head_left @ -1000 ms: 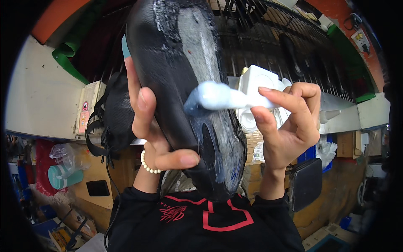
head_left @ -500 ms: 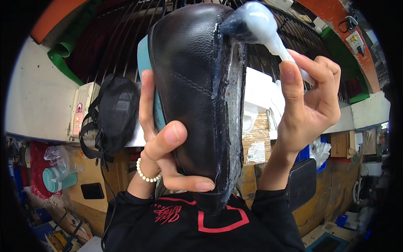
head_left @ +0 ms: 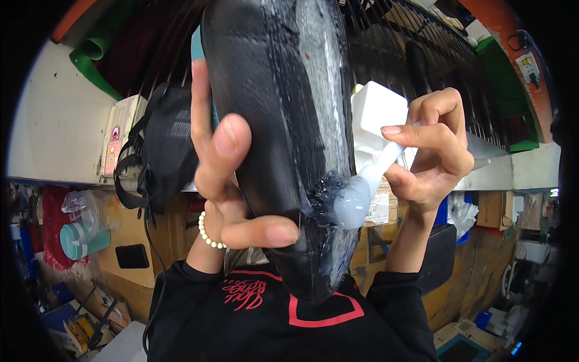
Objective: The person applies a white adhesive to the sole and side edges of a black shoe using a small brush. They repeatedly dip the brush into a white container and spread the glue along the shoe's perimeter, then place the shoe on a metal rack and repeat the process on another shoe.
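My left hand is closed round a black leather shoe upper, held up lengthwise before me with its narrow end toward my chest. A bit of teal, perhaps a shoe last, shows beyond its far left edge. Along the right side of the upper runs a grey, rough strip with a wet, whitish look. My right hand pinches the white handle of a glue brush. The dark bristles press on the strip near the narrow end, and a thick milky coating covers the brush's head.
Metal bars form a rack behind the shoe. A black mesh bag lies at left on the white ledge, with a white container at right. Lower left are a phone and a teal jar; a cable hangs beside my left arm.
The brush has come down from the top of the shoe upper to near its narrow end. The shoe upper has turned, showing more of the grey strip, and my right hand has lowered.
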Action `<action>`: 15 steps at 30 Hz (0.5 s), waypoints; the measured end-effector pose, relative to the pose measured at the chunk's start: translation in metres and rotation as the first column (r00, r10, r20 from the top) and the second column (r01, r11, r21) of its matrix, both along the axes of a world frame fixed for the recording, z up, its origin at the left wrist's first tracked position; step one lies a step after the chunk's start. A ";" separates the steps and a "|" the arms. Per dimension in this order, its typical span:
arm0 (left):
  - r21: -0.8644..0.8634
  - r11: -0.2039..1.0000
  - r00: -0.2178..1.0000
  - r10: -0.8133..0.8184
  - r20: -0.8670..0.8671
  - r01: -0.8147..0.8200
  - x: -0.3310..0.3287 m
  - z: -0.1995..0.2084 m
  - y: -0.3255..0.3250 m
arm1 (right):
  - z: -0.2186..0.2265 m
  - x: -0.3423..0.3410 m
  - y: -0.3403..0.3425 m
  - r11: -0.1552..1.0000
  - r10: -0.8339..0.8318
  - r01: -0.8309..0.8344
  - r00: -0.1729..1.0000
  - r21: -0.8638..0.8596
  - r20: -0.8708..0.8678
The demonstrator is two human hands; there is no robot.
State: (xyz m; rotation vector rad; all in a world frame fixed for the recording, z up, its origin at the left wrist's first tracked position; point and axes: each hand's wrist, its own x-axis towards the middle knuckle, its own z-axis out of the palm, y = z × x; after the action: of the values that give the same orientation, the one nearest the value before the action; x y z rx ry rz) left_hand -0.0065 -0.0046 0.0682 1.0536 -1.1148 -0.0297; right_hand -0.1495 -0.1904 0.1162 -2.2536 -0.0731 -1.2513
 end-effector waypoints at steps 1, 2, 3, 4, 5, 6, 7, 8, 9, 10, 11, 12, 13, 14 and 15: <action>-0.013 1.000 1.000 0.005 -0.011 -0.005 0.001 0.001 0.000 | -0.001 -0.001 -0.001 1.000 0.010 -0.010 1.000 -0.013 -0.009; -0.019 1.000 1.000 0.007 -0.025 -0.007 0.001 0.001 0.000 | -0.003 -0.002 -0.001 1.000 0.021 -0.021 1.000 -0.021 -0.016; -0.030 0.999 0.999 0.013 -0.035 -0.014 0.002 0.002 0.000 | -0.004 -0.003 -0.001 0.999 0.032 -0.033 0.999 -0.029 -0.023; -0.040 0.999 0.999 0.015 -0.045 -0.017 0.002 0.002 0.000 | -0.005 -0.003 -0.002 0.998 0.046 -0.047 0.999 -0.032 -0.029; -0.049 0.999 0.998 0.019 -0.056 -0.022 0.003 0.003 0.000 | -0.006 -0.004 -0.003 0.998 0.059 -0.060 0.998 -0.034 -0.036; -0.060 0.998 0.998 0.021 -0.065 -0.025 0.003 0.003 0.000 | -0.007 -0.004 -0.003 0.997 0.065 -0.066 0.997 -0.034 -0.041; -0.069 0.997 0.997 0.020 -0.075 -0.025 0.003 0.003 0.000 | -0.008 -0.005 -0.004 0.997 0.071 -0.072 0.996 -0.033 -0.046; -0.075 0.997 0.997 0.019 -0.080 -0.025 0.003 0.003 -0.001 | -0.009 -0.005 -0.005 0.996 0.086 -0.088 0.995 -0.025 -0.051; -0.083 0.996 0.996 0.023 -0.090 -0.030 0.004 0.003 -0.001 | -0.009 -0.005 -0.006 0.995 0.082 -0.084 0.995 -0.045 -0.049; -0.090 0.995 0.995 0.021 -0.095 -0.029 0.004 0.003 -0.001 | -0.008 -0.005 -0.007 0.994 0.087 -0.090 0.995 -0.059 -0.045; -0.098 0.995 0.994 0.021 -0.104 -0.031 0.004 0.003 -0.002 | -0.008 -0.005 -0.008 0.992 0.100 -0.103 0.994 -0.071 -0.048; -0.105 0.994 0.994 0.020 -0.108 -0.031 0.004 0.003 -0.002 | -0.008 -0.005 -0.009 0.991 0.099 -0.102 0.994 -0.088 -0.040; -0.111 0.993 0.993 0.020 -0.116 -0.033 0.005 0.003 -0.003 | -0.008 -0.005 -0.009 0.989 0.105 -0.108 0.994 -0.105 -0.036; -0.120 0.992 0.993 0.018 -0.120 -0.033 0.005 0.003 -0.003 | -0.008 -0.005 -0.009 0.986 0.112 -0.115 0.993 -0.122 -0.032; -0.128 0.991 0.992 0.020 -0.126 -0.036 0.007 0.003 -0.004 | -0.009 -0.006 -0.008 0.985 0.128 -0.131 0.991 -0.117 -0.025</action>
State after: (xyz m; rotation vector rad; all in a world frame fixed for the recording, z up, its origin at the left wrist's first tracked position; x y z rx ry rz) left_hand 0.0002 -0.0088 0.0710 0.9383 -0.9758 0.0001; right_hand -0.1553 -0.1988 0.1077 -2.3193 -0.2898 -1.1858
